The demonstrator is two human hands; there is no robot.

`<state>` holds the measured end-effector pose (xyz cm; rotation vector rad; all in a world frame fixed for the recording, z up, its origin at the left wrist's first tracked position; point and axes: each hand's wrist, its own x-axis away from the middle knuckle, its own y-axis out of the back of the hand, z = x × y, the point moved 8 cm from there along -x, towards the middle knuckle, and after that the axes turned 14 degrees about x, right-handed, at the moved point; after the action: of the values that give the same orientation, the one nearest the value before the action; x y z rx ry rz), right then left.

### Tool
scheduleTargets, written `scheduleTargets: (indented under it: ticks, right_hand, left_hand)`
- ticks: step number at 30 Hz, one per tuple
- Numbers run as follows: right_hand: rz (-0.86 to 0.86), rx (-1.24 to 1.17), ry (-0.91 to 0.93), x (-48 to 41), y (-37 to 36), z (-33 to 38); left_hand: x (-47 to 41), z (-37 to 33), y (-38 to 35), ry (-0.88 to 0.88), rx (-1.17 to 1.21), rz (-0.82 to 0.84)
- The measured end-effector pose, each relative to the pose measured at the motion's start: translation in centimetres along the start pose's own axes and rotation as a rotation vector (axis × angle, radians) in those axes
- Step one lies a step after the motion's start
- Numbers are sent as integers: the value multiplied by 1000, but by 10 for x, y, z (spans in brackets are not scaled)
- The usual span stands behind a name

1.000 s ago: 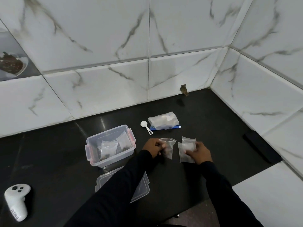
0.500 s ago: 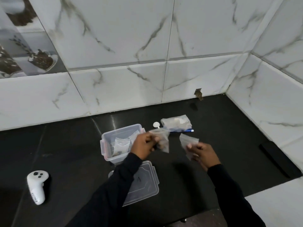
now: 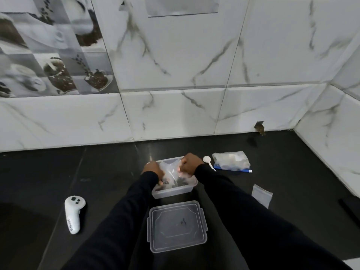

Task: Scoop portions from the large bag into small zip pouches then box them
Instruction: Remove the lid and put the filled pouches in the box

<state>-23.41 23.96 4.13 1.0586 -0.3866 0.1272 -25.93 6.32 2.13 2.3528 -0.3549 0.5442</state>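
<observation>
The left hand [image 3: 153,170] and right hand [image 3: 190,165] were curled on opposite ends of a small clear zip pouch [image 3: 171,169], held crosswise between them directly above the open clear plastic box [image 3: 172,193], the left hand lower.

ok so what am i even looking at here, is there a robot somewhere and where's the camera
There is no robot here: a person works with two bare hands. The single picture comes from a wide-angle camera worn on the person's head, looking forward and down, so the black sleeves reach away from you.

On the black counter stands a clear plastic box, and nearer to you its lid lies off. The left hand and right hand are both down at the box, fingers curled on clear small pouches; blur hides how many. To the right lie a white scoop, the large bag and one flat spare pouch. A white controller lies to the left.
</observation>
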Motion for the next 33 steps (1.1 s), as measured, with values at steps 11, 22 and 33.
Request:
scheduleTargets:
  ticks: [11, 22, 33]
  right_hand:
    - [-361, 718, 83, 14, -17, 41]
    - [-875, -448, -799, 165, 10, -257]
    - [-418, -558, -903, 175, -23, -325]
  left_hand:
    - [8, -29, -8, -124, -400, -222]
    - [79, -138, -179, -374, 292, 390]
    - [88, -129, -331, -102, 102, 464]
